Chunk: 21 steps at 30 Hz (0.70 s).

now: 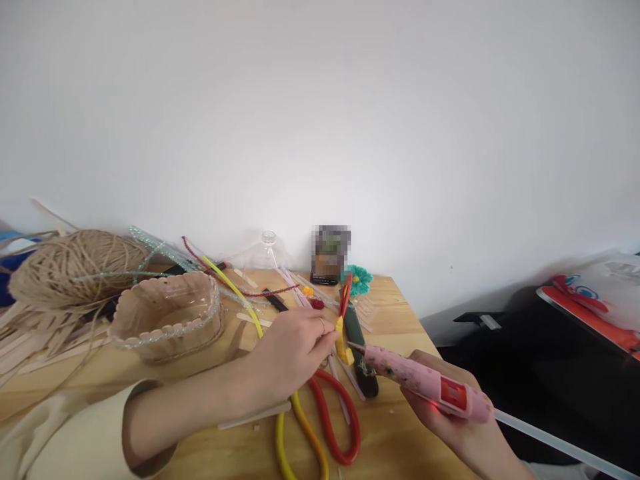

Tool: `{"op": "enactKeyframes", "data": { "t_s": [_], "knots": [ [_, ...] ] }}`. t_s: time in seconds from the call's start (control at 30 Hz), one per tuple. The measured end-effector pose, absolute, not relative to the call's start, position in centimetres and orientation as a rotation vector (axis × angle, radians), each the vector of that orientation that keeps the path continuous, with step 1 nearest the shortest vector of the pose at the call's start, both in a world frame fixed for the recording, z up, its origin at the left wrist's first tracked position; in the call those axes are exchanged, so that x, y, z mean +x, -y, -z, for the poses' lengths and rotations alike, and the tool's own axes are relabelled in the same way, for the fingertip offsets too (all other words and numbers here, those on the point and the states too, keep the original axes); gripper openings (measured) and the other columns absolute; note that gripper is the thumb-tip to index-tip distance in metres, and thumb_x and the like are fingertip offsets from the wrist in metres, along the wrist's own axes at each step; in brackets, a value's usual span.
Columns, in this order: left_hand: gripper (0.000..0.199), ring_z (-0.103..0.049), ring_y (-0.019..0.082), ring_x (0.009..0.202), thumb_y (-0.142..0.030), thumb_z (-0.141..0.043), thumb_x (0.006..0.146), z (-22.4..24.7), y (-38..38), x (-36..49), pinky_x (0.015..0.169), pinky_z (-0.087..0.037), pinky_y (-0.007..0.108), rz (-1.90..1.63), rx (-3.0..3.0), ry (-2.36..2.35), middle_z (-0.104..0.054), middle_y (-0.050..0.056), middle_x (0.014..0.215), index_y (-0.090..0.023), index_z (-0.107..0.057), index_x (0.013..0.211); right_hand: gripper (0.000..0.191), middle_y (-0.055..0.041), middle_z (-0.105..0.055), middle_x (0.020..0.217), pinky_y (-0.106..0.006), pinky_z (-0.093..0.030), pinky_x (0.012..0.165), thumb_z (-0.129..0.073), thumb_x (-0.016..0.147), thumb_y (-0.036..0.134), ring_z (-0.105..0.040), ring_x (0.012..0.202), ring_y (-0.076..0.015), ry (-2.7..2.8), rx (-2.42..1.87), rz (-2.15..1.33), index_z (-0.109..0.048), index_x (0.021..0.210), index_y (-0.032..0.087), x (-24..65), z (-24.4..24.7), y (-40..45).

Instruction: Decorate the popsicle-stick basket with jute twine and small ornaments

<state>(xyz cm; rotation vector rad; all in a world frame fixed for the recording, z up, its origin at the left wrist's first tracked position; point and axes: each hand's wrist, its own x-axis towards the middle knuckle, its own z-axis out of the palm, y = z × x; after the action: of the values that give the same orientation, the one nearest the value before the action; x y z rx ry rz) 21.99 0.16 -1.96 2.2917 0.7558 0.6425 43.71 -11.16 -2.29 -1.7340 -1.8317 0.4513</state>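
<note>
My left hand (297, 343) is closed, its fingertips pinching a small yellow piece (343, 348) with red and orange strips (345, 297) rising from its top. My right hand (445, 400) is wrapped round a pink hot glue gun (415, 373), whose red light glows. A translucent glue stick (550, 433) sticks out of the gun's back end. The nozzle points left, close beside the yellow piece; whether they touch I cannot tell. Below my left hand lie a red loop (354, 427) and a yellow loop (280, 440), looking like scissor handles. A dark green strip (367, 380) lies behind the nozzle.
At left stand a ball of twine (80, 267) and a scallop-edged basket (170, 340) near loose wooden sticks. A phone (330, 253) leans on the wall beside a teal flower (360, 280). A clear bottle (269, 247) and scattered pipe cleaners lie behind my hand. The table's edge is at right.
</note>
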Motion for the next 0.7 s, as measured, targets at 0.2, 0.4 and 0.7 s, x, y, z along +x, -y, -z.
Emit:
{"op": "enactKeyframes", "data": {
  "t_s": [0.2, 0.4, 0.7],
  "knots": [
    [0.032, -0.053, 0.015, 0.065, -0.017, -0.042, 0.089, 1.68, -0.08, 22.11, 0.064, -0.036, 0.026, -0.635, 2.323, -0.738, -0.058, 0.003, 0.065, -0.015, -0.059, 0.062, 0.025, 0.0002, -0.054, 0.055, -0.025, -0.040, 0.039, -0.047, 0.085, 0.035, -0.050, 0.045, -0.0140, 1.879, -1.806, -0.370, -0.056, 0.065, 0.023, 43.61, 2.91, 11.41],
    [0.031, -0.054, 0.015, 0.065, -0.017, -0.043, 0.089, 1.67, 0.11, 22.16, 0.064, -0.037, 0.025, -0.623, 2.316, -0.747, -0.060, 0.003, 0.066, -0.014, -0.060, 0.063, 0.030, -0.0011, -0.056, 0.055, -0.026, -0.042, 0.040, -0.043, 0.086, 0.036, -0.050, 0.045, -0.0139, 1.862, -1.822, -0.351, -0.058, 0.065, 0.021, 43.24, 2.69, 11.38],
    [0.034, -0.055, 0.015, 0.063, -0.018, -0.043, 0.088, 1.56, 0.05, 22.14, 0.063, -0.036, 0.026, -0.583, 2.282, -0.770, -0.060, 0.004, 0.063, -0.015, -0.057, 0.057, 0.028, 0.0001, -0.054, 0.052, -0.025, -0.040, 0.038, -0.043, 0.085, 0.031, -0.050, 0.042, -0.0129, 1.920, -1.789, -0.282, -0.054, 0.062, 0.020, 43.30, 3.12, 11.20]
  ]
}}
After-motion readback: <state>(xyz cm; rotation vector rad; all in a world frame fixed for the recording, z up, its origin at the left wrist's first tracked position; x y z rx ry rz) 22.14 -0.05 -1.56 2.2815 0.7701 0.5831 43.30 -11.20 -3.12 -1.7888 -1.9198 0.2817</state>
